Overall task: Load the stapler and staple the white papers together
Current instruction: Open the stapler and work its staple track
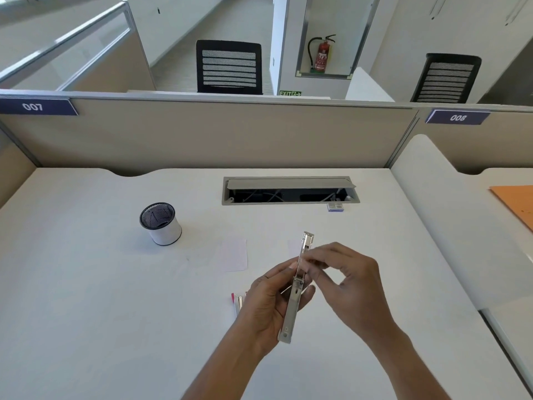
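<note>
My left hand point(269, 307) grips the stapler point(297, 295), swung open, with its silver metal magazine pointing up and away from me. The stapler's pink part point(237, 301) sticks out to the left of my palm. My right hand point(349, 281) has its fingertips pinched at the magazine's upper half; whether staples are between them is too small to tell. One small white paper point(235, 254) lies flat on the desk beyond my hands. A second white paper point(294, 247) is partly hidden behind the stapler. A small staple box point(336, 207) sits by the cable tray.
A mesh pen cup point(161, 222) stands at the left of the white desk point(86, 284). An open cable tray point(290, 191) is set into the desk's far side, below the beige partition point(202, 134). An orange folder point(516, 203) lies on the neighbouring desk at the right.
</note>
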Tool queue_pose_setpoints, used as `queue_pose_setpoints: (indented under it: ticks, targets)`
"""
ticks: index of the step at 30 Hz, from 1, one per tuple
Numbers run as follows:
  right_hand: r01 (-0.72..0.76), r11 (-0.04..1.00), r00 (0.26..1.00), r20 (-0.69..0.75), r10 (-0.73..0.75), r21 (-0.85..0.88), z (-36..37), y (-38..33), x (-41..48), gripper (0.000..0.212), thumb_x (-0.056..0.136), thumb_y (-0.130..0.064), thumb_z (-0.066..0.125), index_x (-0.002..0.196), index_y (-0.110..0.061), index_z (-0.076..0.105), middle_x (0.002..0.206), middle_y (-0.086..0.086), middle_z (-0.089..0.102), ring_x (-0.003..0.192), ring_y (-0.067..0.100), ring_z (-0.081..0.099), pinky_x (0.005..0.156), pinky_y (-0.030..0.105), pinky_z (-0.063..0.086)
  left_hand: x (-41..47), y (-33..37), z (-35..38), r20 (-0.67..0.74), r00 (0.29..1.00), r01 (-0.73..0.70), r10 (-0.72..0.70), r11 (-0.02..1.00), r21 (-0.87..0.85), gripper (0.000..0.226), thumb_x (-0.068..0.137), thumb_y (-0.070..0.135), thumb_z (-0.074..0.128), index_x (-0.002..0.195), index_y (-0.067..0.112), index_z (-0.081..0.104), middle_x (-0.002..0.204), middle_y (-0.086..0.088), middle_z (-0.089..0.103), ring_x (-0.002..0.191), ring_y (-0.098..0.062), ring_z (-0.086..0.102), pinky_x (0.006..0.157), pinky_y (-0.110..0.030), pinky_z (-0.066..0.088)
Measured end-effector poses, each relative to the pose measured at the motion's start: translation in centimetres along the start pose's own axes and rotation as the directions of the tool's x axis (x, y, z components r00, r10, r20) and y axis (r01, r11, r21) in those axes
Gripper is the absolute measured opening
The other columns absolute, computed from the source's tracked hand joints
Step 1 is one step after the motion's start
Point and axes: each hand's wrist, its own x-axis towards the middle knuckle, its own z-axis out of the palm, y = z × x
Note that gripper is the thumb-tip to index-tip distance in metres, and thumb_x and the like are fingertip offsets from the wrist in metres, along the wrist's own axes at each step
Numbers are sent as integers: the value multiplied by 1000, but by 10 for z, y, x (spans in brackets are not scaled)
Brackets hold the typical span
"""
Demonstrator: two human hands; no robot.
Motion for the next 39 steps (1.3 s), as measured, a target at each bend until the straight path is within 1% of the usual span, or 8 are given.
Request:
queue_pose_setpoints:
  ticks: [14,17,21,24,27,30,34,39]
  targets:
    - [-310,918,938,-79,338,245,20,17,9,19,82,-7,82,95,-21,79,97,-6,65,77,15,69,68,19,56,4,0,-1,-25,999,20,-21,999,-29,18,94,-1,62,101,-5,78,94,-22,71,76,-24,71,67,-32,64]
    - [-500,773,835,-19,550,390,21,17,12,33,81,-11,84,108,-24,70,107,-7,72,84,14,71,71,21,57,5,0,-2,-15,1000,19,-19,999,-29,22,94,1,63,110,-7,74,101,-24,71,78,-24,71,70,-33,64]
    - [-621,417,694,217,687,664,18,17,17,33,87,-3,75,117,-10,64,106,13,77,87,24,73,76,36,57,6,-1,-3,-21,1000,21,-21,1000,-10,27,90,2,67,114,-7,72,98,-23,70,79,-25,71,71,-33,64]
    - [-634,369,691,283,665,680,15,14,17,30,89,-2,72,117,-8,64,105,15,78,84,22,72,76,36,56,5,-4,-4,-18,1000,18,-18,1000,-11,27,89,2,67,114,-8,72,93,-22,68,78,-25,70,73,-34,64]
    - [-640,429,706,267,656,638,15,11,14,30,91,-8,73,120,-11,63,105,11,78,88,22,74,76,35,58,6,-4,-5,-10,1000,12,-12,1000,-22,26,91,2,66,114,-8,72,96,-22,70,80,-25,69,76,-34,64]
    - [-595,661,790,182,586,456,15,9,7,35,89,-20,76,120,-27,63,114,-3,74,100,20,73,83,40,62,7,0,-5,-11,1000,-4,3,999,-45,26,92,2,65,115,-8,72,96,-20,71,78,-23,70,78,-32,64]
    - [-231,956,955,229,187,180,2,1,-8,65,70,-53,85,129,-47,56,146,-17,45,129,12,52,87,24,57,8,6,-7,-28,999,-33,32,999,-33,25,95,4,62,117,-6,71,99,-16,73,77,-21,71,70,-25,62]
    - [180,975,918,379,-119,-131,-1,1,-20,75,63,-73,81,130,-48,60,167,-7,15,144,18,26,100,19,43,8,7,-6,-32,997,-64,63,997,-31,24,96,6,61,115,-2,74,112,-17,75,84,-20,73,81,-27,63]
